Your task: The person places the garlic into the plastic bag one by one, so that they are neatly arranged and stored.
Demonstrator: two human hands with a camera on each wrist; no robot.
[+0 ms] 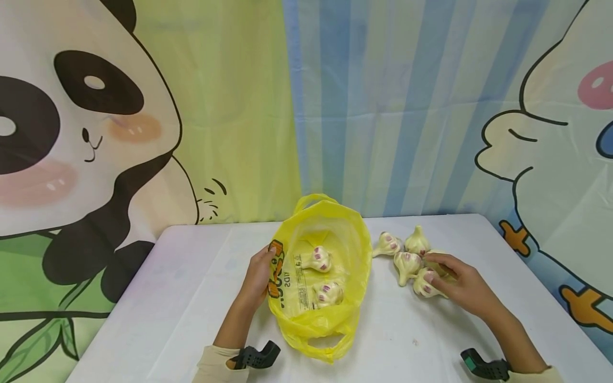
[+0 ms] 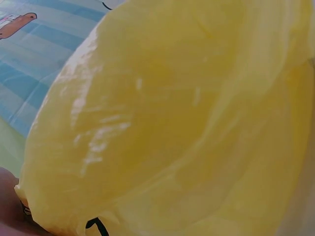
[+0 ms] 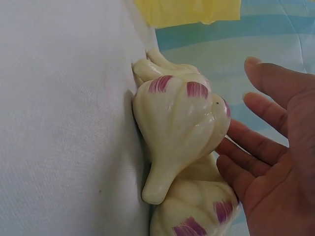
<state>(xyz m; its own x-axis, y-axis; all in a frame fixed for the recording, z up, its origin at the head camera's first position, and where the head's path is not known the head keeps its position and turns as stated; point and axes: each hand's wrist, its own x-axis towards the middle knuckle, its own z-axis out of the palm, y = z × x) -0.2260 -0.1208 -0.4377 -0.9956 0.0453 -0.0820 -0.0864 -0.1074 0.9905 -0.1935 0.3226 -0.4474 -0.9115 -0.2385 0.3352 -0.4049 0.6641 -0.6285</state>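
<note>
My left hand (image 1: 259, 275) grips the left edge of a yellow plastic bag (image 1: 335, 330), whose mouth gapes wide. Inside it lie two garlic bulbs: an upper garlic bulb (image 1: 320, 259) and a lower garlic bulb (image 1: 328, 293). To the right of the bag sits a cluster of several white garlic bulbs with purple patches, among them a front garlic bulb (image 1: 423, 283) and a back garlic bulb (image 1: 417, 240). Over the cluster's right side is my right hand (image 1: 462, 284), thumb and fingers spread. The right wrist view shows its fingers beside a garlic bulb (image 3: 174, 118). Yellow plastic (image 2: 147, 123) fills most of the left wrist view.
All this rests on a white-covered table (image 1: 191, 298). Behind it hangs a printed curtain (image 1: 239, 106) with a panda on the left and a white cartoon figure on the right. The bag's front handle (image 1: 330, 354) lies toward the near edge.
</note>
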